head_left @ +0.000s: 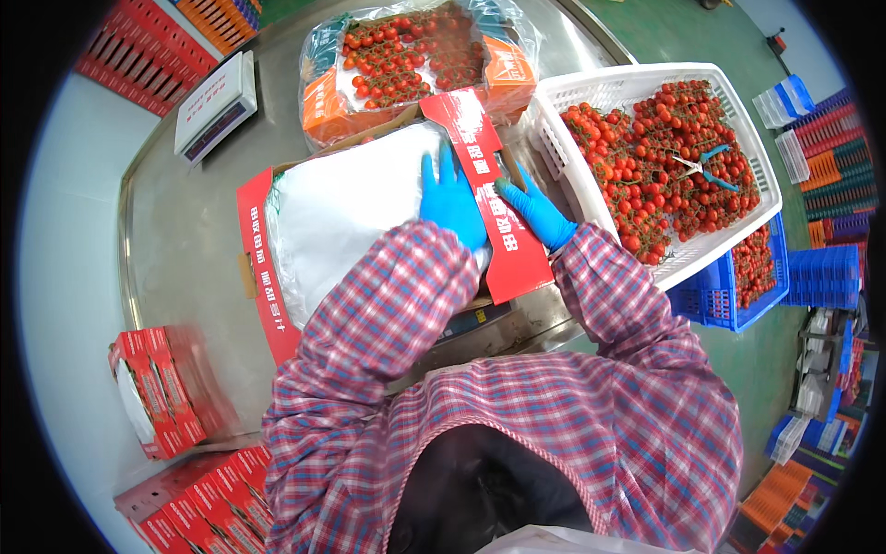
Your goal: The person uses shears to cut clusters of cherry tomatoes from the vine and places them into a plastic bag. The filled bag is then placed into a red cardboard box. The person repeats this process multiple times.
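In front of me sits a carton with red flaps, its contents mostly covered by a white sheet. My left hand, in a blue glove, lies on the right part of this sheet with fingers stretched out, next to the right flap. At that red right flap is my right hand, also blue-gloved. Its thumb and fingers close around the flap's outer edge, and some fingertips are hidden. Clear film shows along the sheet's left edge.
Beyond stands an orange-and-green carton of cherry tomatoes in clear film. At right, a white crate holds tomatoes on the vine with blue-handled snips on top. A blue crate is lower. A scale and folded red cartons are left.
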A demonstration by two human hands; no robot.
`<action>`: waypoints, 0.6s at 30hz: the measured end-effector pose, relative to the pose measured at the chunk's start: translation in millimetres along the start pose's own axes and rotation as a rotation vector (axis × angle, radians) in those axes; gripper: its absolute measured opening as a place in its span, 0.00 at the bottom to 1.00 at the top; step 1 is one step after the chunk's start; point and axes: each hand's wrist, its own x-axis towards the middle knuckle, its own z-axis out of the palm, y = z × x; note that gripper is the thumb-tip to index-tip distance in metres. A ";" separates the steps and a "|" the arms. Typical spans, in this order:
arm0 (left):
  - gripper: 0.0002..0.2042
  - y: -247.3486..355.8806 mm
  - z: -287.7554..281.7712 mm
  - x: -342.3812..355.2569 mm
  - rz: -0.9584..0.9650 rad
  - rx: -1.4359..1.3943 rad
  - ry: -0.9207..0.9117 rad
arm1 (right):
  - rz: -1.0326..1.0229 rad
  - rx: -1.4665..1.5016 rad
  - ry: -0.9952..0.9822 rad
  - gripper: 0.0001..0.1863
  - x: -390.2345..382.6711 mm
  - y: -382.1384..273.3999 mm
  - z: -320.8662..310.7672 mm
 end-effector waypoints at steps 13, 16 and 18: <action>0.24 -145.3 12.0 -193.2 -0.791 -0.620 0.634 | -0.125 -0.407 0.186 0.09 -17.7 22.8 -25.3; 0.34 -192.6 32.5 -215.9 -1.116 -0.912 -0.017 | -0.134 -0.127 0.072 0.09 -11.3 30.0 -40.1; 0.38 -208.0 55.0 -217.0 -0.963 -1.156 0.111 | -0.100 -0.112 0.080 0.11 -3.7 35.7 -51.4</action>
